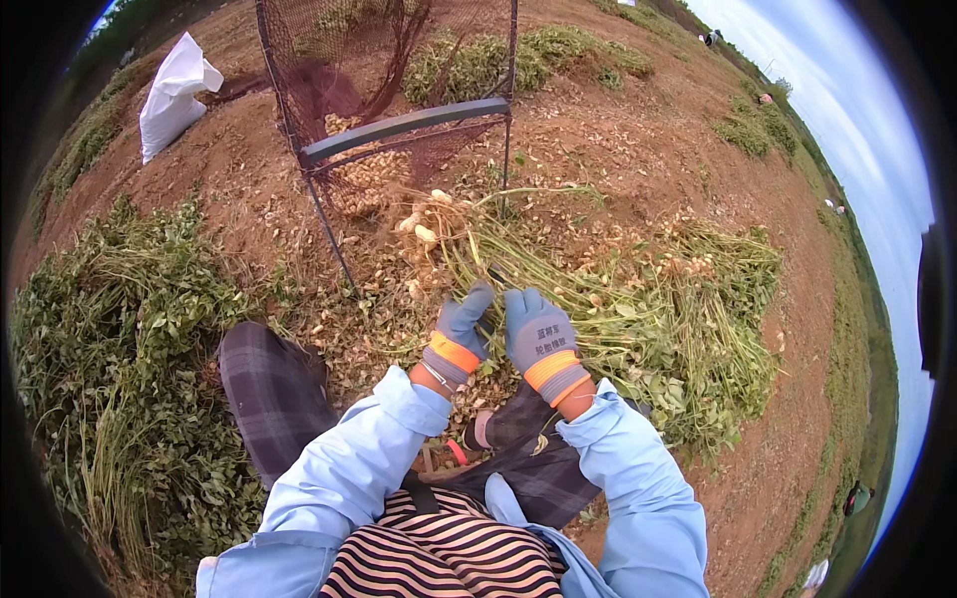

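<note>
Hands pinching peanut stems, netted frame ahead, soil stretching right of leafy heap

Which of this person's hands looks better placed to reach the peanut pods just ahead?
Probably the left hand: it is nearer the peanut pods, which are ahead and slightly to its left. The right hand sits farther from them, by the green stems.

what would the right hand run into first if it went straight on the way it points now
Probably the green plant stems lying just beyond the fingertips of the right hand; depth is hard to judge here, and the hand may already be touching them.
</note>
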Available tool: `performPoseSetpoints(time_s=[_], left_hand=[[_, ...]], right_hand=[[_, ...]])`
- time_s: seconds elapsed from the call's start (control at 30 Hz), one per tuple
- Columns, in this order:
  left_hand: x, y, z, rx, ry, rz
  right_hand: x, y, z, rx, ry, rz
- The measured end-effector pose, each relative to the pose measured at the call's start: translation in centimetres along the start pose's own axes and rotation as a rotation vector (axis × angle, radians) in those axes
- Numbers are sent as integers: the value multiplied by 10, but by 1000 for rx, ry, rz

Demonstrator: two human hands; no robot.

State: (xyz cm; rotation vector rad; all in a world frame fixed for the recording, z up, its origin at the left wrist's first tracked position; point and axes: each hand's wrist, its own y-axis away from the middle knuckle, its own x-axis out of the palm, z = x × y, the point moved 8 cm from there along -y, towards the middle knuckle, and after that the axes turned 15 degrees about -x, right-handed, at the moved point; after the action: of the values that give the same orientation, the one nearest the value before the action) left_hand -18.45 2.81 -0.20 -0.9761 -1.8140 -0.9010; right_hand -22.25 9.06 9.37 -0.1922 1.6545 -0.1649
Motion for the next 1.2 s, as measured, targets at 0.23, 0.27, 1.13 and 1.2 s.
performPoseSetpoints(time_s=[0.23,0.27,1.13,1.2], left_hand=[[-23,22,-32,98,19,-62],[-23,25,-36,117,-6,-48],[-80,89,-141,562,-455,-550],[-74,87,-142,552,-524,-567]], right_hand=[[-39,-35,40,-189,-38,117],[-48,-42,37,-184,-94,107],[155,-39,129,259,-1283,101],[164,-35,128,317,-1349,38]])
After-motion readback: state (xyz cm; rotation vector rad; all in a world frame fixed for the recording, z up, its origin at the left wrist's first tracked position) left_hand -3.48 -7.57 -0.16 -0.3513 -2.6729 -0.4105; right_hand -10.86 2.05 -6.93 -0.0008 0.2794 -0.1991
